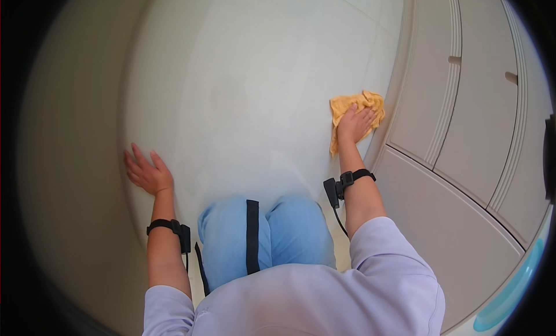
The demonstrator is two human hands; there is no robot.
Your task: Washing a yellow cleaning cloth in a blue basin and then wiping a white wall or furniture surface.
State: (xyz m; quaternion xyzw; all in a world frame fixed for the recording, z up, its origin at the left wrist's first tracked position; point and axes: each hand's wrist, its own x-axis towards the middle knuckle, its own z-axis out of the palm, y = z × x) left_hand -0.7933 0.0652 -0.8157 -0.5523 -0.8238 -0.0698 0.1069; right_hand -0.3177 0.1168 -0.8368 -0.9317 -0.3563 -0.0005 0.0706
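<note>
My right hand (357,122) lies palm down on a crumpled yellow cloth (343,105), with the fingers over its right part. The cloth is spread on the pale, glossy tiled floor (243,101), close to the base of a beige cabinet. Away to the left, my left hand (150,172) holds nothing and has its fingers apart. It is at the floor's left side, by the foot of a plain beige upright surface (74,162); whether the fingertips touch that surface I cannot tell.
On the right stands the beige cabinet (473,119) with grooved fronts and notched pulls. A turquoise curved object (508,292) shows at lower right. My knees (269,232) in light blue trousers are at the floor. Black straps with small devices (343,186) are on both forearms.
</note>
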